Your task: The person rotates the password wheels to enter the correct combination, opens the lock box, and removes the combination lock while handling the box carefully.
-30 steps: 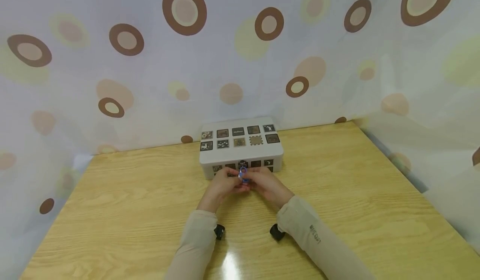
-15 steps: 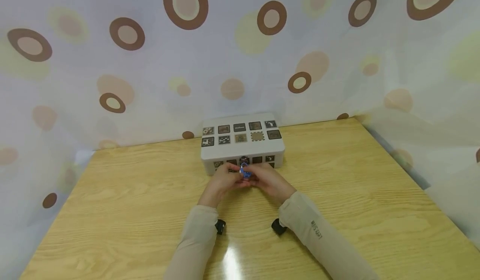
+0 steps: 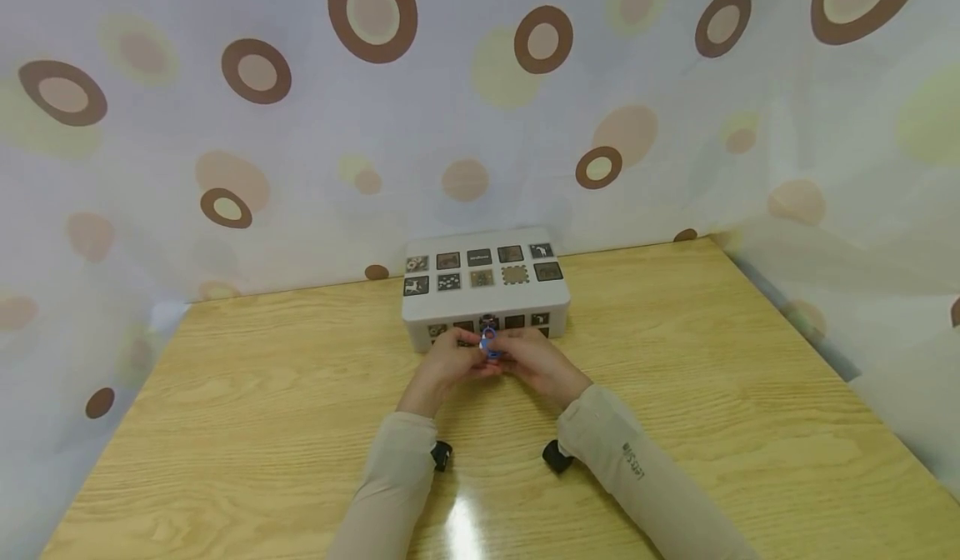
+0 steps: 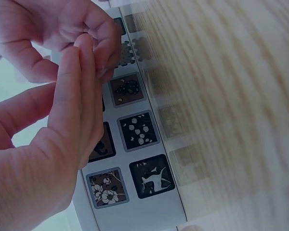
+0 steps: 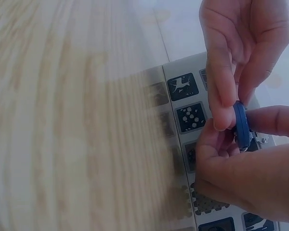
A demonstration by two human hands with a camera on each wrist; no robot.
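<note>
A white box point(image 3: 517, 300) with dark printed picture squares stands lid down at the back of the table. At its front is a metal clasp point(image 3: 489, 322), partly hidden. Just before the clasp is a small blue padlock point(image 3: 490, 344), which in the right wrist view looks like a thick blue disc seen edge-on. My left hand point(image 3: 447, 362) pinches it from the left. From the right, my right hand point(image 3: 538, 362) pinches it with thumb and fingers. In the left wrist view the hands hide the padlock. Whether its shackle is fastened I cannot tell.
The wooden table point(image 3: 285, 402) stretches around and in front of the box. Behind it hangs a pale curtain point(image 3: 420, 118) with brown rings and dots. Black wrist straps point(image 3: 557, 457) show under the sleeves.
The blue padlock has tilted slightly between the fingers and back again. The hands stay in front of the clasp, and the head view has shifted a little.
</note>
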